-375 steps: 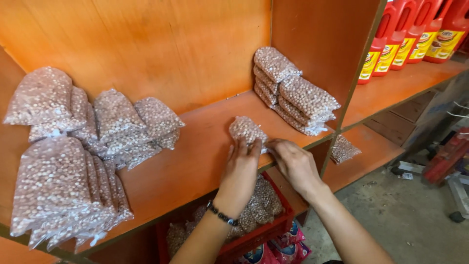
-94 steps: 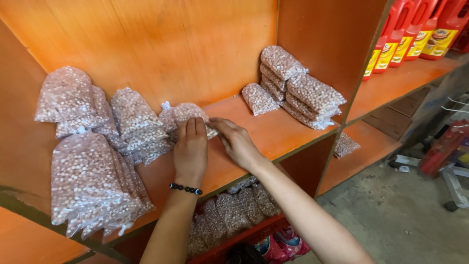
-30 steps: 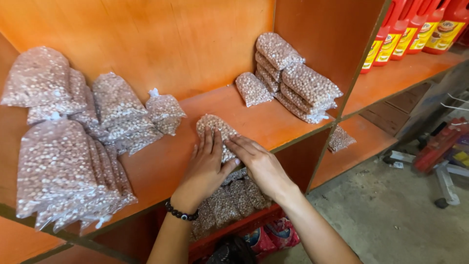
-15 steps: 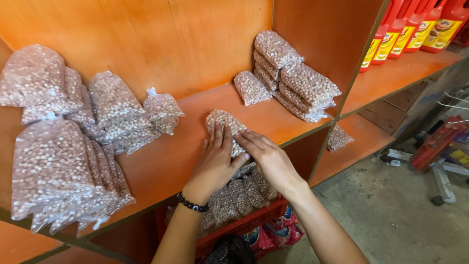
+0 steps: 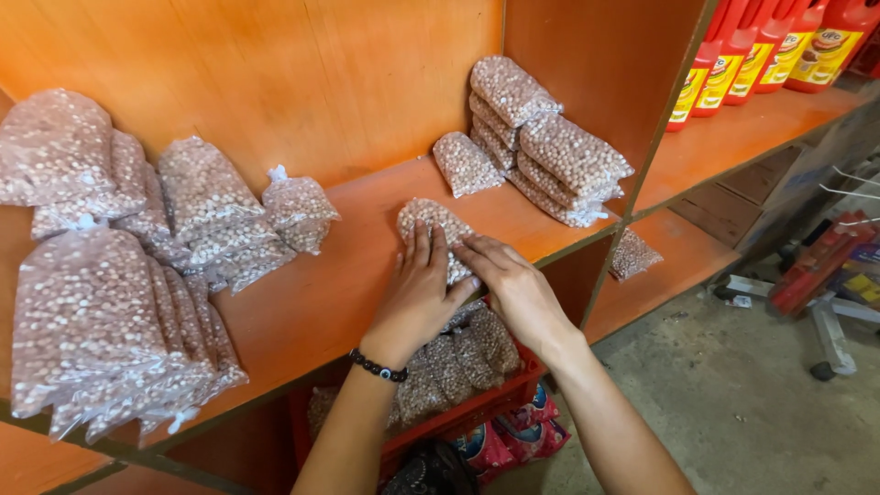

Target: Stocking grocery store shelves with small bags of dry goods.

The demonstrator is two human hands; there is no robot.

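Peanut bag (image 5: 429,220) lies flat on orange shelf (image 5: 302,284); left hand (image 5: 420,293) and right hand (image 5: 513,280), fingers spread, press it.

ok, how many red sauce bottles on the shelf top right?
4 in view, side by side in one row on the upper right shelf: red bottle one, two, three, four. The frame edge crops them; more may stand beyond.

I see one bag (image 5: 431,220) on the shelf (image 5: 312,293) under both hands; bag stacks (image 5: 550,147) lie far right, bag piles (image 5: 110,275) left, a crate (image 5: 458,422) below.
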